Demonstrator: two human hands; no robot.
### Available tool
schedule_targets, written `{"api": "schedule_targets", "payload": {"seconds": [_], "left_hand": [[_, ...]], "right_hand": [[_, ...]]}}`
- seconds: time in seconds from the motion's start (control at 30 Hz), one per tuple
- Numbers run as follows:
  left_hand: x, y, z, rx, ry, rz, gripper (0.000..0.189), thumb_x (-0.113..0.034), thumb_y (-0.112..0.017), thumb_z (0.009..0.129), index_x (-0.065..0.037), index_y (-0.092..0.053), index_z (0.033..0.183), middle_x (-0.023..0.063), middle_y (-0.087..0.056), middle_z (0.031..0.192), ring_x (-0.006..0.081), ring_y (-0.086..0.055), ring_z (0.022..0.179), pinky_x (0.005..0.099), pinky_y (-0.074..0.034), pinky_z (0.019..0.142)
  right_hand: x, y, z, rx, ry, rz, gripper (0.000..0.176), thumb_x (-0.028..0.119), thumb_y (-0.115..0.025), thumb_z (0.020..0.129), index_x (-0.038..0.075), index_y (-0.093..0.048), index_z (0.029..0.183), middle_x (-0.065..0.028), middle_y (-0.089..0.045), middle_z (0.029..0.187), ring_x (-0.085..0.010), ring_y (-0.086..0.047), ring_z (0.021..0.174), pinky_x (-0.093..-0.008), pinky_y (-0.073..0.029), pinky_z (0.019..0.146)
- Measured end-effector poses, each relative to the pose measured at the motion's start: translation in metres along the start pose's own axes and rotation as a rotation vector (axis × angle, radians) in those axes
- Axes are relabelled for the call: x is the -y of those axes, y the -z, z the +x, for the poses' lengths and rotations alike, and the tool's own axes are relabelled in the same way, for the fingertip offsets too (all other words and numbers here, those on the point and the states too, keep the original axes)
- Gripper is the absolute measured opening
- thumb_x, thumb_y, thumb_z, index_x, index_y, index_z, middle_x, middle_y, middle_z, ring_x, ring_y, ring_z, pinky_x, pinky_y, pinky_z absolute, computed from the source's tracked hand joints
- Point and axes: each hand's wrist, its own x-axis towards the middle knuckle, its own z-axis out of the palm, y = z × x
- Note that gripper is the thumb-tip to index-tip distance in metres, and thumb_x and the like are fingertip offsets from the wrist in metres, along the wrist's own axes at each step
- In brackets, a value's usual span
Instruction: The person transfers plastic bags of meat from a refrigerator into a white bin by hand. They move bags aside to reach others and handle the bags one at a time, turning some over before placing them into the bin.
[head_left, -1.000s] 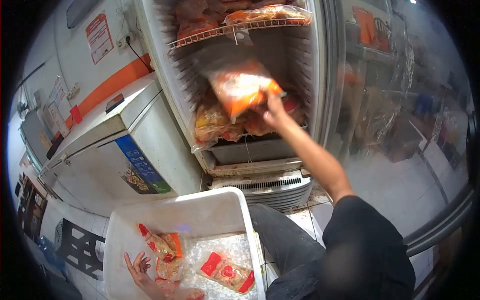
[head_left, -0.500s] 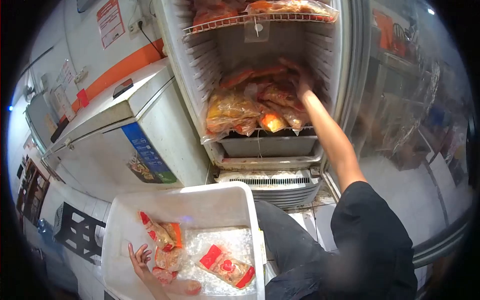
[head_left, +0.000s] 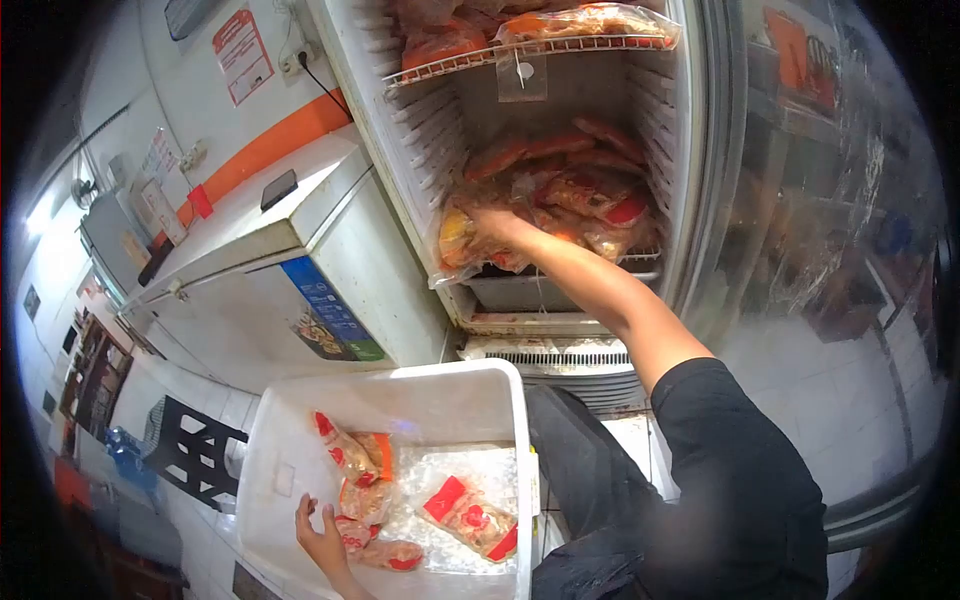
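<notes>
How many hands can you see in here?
2. The left hand rests on clear plastic food packets in the white plastic tub; the right hand touches the orange-red packets stacked inside the open white freezer. No other hands show.

Shop, display freezer (head_left: 668, 120), chest freezer (head_left: 300, 225), pkgd food (head_left: 590, 190)

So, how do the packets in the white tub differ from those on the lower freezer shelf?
The tub packets lie few and spread out, flat in the white tub; the shelf packets are many, piled tightly in the upright freezer. The left hand rests on the tub packets; the right hand touches the shelf packets, arm stretched out. Both are clear bags with red and orange.
</notes>
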Motion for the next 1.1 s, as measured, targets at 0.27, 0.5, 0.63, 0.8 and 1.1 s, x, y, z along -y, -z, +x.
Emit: {"api": "schedule_targets", "payload": {"seconds": [0.27,0.5,0.63,0.8,1.1], "left_hand": [[0.035,0.041,-0.067,-0.197,0.335,0.621,0.054,-0.017,-0.076,0.077,-0.001,-0.056,0.125,0.0186,-0.048,0.136,0.0353,-0.044,0.127,0.0494,-0.036,0.104],[0.094,0.045,-0.061,-0.408,0.423,0.407,0.066,-0.014,-0.08,0.071,0.0,-0.052,0.129,0.0267,-0.038,0.143,0.0401,-0.034,0.134,0.0454,-0.029,0.111],[0.085,0.043,-0.058,-0.315,0.452,0.485,0.065,-0.014,-0.081,0.07,-0.002,-0.053,0.128,0.0261,-0.038,0.143,0.0399,-0.032,0.135,0.0459,-0.029,0.111],[0.097,0.046,-0.052,-0.245,0.507,0.567,0.067,-0.015,-0.082,0.067,-0.005,-0.054,0.127,0.0244,-0.033,0.147,0.0404,-0.03,0.136,0.0477,-0.03,0.11],[0.066,0.051,-0.037,-0.17,0.633,0.612,0.067,-0.016,-0.081,0.067,-0.009,-0.055,0.128,0.0203,-0.028,0.152,0.0426,-0.03,0.135,0.0501,-0.032,0.109]], "right_hand": [[-0.03,0.015,0.021,-0.069,-0.328,0.046,0.061,0.026,-0.069,0.073,0.015,-0.054,0.131,-0.0187,-0.062,0.12,-0.0347,-0.059,0.112,-0.0421,-0.047,0.092],[-0.045,0.029,0.019,-0.234,-0.38,0.259,0.046,0.026,-0.069,0.077,0.009,-0.062,0.119,-0.0193,-0.063,0.119,-0.0338,-0.059,0.112,-0.0405,-0.048,0.092],[-0.064,0.037,0.025,-0.157,-0.357,0.473,0.052,0.03,-0.076,0.074,0.006,-0.063,0.117,-0.0158,-0.065,0.117,-0.0279,-0.06,0.11,-0.0366,-0.047,0.092],[-0.083,0.059,0.045,-0.03,-0.371,0.4,0.058,0.035,-0.079,0.074,0.006,-0.063,0.121,-0.0124,-0.065,0.117,-0.0222,-0.06,0.109,-0.0334,-0.047,0.091],[-0.089,0.117,0.078,-0.761,-0.253,0.655,0.047,0.029,-0.069,0.086,-0.001,-0.059,0.12,-0.0099,-0.064,0.114,-0.0163,-0.058,0.104,-0.0317,-0.047,0.087]]}}
